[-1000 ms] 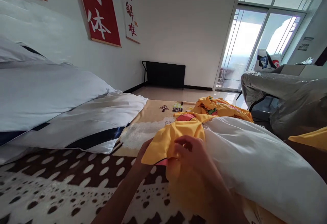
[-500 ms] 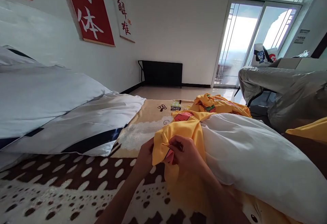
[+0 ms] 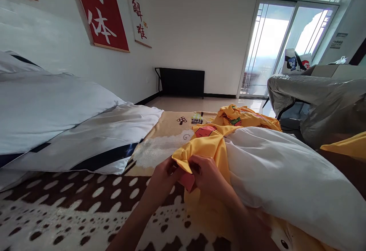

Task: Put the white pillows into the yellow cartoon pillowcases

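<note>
A yellow fabric cover with red printed figures lies bunched in front of me, against the end of a white stuffed bedding piece. My left hand pinches the cover's left edge, its fingertips partly hidden under a fold. Close beside it, my right hand grips the same cloth with bent fingers. A red patch of the cover shows between the two hands. More yellow fabric lies heaped beyond, at the bed's far edge.
Beneath everything is a brown, cream and beige patterned blanket. White pillows with dark trim are piled at left. A plastic-wrapped piece of furniture stands at right, and a black panel leans by the far wall.
The held edge of the cover has folded downward between my hands, and more of its red patch shows. My left hand has turned inward, its fingers nearer the right hand.
</note>
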The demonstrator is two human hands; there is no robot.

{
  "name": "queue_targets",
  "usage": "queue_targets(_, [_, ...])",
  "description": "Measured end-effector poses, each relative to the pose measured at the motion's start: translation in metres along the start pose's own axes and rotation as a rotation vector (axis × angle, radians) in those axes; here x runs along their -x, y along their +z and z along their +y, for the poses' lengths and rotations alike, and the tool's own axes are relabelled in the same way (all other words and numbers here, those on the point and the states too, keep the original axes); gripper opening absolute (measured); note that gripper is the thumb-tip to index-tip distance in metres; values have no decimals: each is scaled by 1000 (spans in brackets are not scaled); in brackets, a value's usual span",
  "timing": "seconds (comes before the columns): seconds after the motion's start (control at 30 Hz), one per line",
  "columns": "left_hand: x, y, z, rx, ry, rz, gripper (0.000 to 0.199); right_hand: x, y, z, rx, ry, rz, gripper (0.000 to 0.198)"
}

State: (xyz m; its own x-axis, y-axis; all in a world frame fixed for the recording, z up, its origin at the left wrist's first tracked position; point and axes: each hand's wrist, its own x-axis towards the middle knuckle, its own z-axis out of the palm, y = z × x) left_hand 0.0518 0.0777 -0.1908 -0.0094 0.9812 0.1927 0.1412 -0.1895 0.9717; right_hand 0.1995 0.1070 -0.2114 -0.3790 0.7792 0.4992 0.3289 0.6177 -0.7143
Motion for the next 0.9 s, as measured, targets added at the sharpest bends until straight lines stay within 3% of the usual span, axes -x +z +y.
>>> queue_targets(0.27, [-4,-5,-14,162,-181,-122,14,1,-7,-2,89,-19,-78,11])
queue_targets(0.5, [-13,-9,-24,428,-192,-201,25,1,-24,0,226,-29,-149,15])
queue_targets(0.73, [-18,-12,-27,578,-192,-245,28,2,-28,6,561,-39,-150,12])
queue_targets(0.8, [-16,-11,-26,575,-193,-242,26,3,-29,3,529,-29,-134,13])
queue_targets(0.9, [-10,-9,-25,513,-217,-257,27,5,-32,-7,312,34,-58,14])
